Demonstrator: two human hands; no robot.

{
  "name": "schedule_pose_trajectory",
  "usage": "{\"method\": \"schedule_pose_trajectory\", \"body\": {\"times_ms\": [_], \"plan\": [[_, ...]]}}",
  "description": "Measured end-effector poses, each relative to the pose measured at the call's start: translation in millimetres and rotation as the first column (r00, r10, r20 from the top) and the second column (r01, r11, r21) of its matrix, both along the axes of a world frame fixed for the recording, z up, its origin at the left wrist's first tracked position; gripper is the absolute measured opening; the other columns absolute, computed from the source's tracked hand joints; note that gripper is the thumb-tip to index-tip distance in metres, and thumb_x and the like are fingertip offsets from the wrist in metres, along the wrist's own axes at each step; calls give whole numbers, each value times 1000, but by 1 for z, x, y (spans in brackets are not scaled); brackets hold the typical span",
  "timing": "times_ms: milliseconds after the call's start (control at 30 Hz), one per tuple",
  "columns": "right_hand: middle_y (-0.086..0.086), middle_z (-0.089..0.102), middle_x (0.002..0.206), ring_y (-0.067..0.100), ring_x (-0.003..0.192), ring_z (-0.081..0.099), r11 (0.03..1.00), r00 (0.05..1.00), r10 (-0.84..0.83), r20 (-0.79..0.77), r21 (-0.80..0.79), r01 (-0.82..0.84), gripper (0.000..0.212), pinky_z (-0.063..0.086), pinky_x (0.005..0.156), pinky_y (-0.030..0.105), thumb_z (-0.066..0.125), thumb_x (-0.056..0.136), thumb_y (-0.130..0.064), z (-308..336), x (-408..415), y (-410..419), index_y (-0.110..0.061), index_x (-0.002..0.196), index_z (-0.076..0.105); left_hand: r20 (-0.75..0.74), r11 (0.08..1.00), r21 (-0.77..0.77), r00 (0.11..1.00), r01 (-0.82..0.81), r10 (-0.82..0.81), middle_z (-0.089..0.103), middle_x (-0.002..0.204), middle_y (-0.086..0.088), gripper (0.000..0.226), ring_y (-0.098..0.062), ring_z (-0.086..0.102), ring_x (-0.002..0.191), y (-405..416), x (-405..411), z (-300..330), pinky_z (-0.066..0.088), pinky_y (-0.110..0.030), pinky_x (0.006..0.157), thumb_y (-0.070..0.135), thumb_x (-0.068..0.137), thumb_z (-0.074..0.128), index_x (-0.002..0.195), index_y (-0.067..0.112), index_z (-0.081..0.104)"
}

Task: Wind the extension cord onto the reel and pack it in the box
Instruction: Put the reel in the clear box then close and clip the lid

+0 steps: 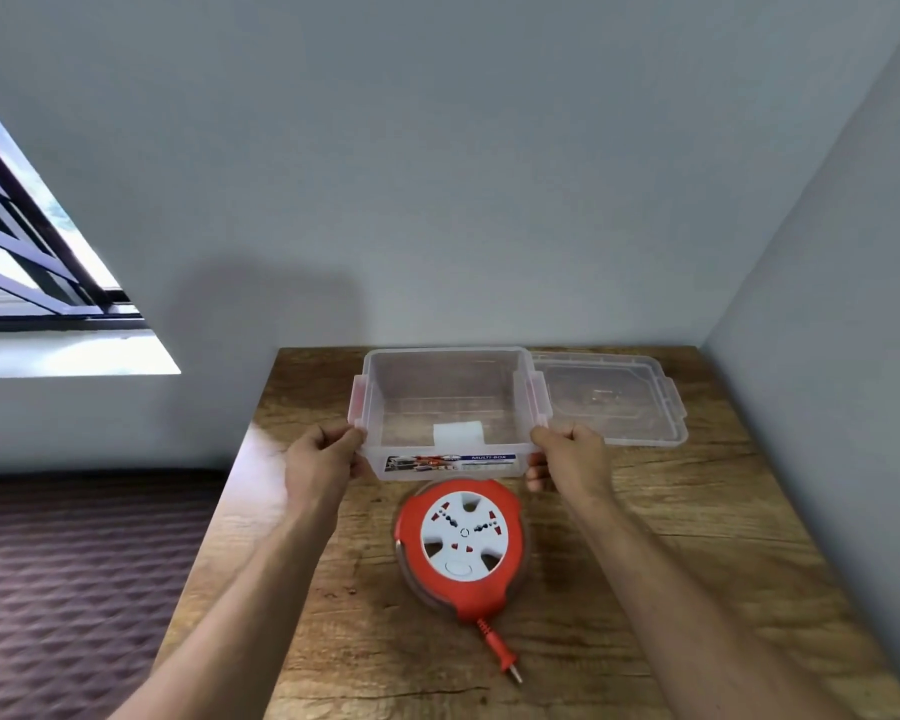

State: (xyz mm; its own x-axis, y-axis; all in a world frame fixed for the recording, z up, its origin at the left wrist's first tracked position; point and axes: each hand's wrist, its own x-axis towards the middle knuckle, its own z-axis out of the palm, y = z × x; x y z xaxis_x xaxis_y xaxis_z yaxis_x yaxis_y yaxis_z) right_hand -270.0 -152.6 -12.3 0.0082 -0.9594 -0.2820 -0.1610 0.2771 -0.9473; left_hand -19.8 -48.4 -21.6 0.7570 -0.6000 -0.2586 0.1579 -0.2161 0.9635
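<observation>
A clear plastic box with pink side latches stands open at the back of the wooden table. My left hand grips its front left corner and my right hand grips its front right corner. An orange and white cord reel lies flat just in front of the box, sockets facing up. Its cord is wound in, and only the short orange plug sticks out toward me.
The box's clear lid lies flat on the table, right of the box. Grey walls close the table at the back and right. A bed with a dark quilted cover lies left of the table. A window is at the far left.
</observation>
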Motion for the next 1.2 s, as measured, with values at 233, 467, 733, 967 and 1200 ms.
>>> {"method": "schedule_pose_trajectory", "body": {"times_ms": [233,467,733,967,1200], "plan": [[13,70,62,25,44,64,988,988,-26,-153,144,49,34,58,46,40,50,93,-33,-18,-10,22,-7,82,68,-24,971,236,999,-37,43,68,74,-12,43,-30,64,72,8,-29,-12,55,-38,63,30,95,36,97,3,70],[6,75,85,23,75,73,843,798,508,-323,377,-384,32,61,57,35,82,72,-32,-11,-4,25,-14,95,70,-120,737,549,910,393,-396,79,102,-15,38,-35,76,94,9,-56,-11,66,-54,78,26,78,82,111,9,72],[19,66,102,34,83,70,637,713,684,-154,601,-482,43,61,61,41,82,78,-25,15,-18,16,-5,111,64,-356,560,488,738,670,-573,75,108,-13,38,-27,75,89,16,-42,22,65,-33,58,25,87,83,118,12,67],[23,73,98,31,78,74,485,574,817,-51,599,-637,44,62,64,41,77,84,-29,84,-16,-14,1,112,64,-417,581,317,661,749,-624,80,77,-6,27,-16,75,60,-2,-17,74,62,-28,52,24,91,78,107,4,72],[7,69,69,19,57,67,789,803,580,-137,339,-513,26,60,57,34,68,91,-34,118,33,-65,-9,95,63,-230,787,241,821,568,-523,70,55,1,20,-7,66,43,-60,5,111,54,-20,40,28,95,72,97,8,71]]}}
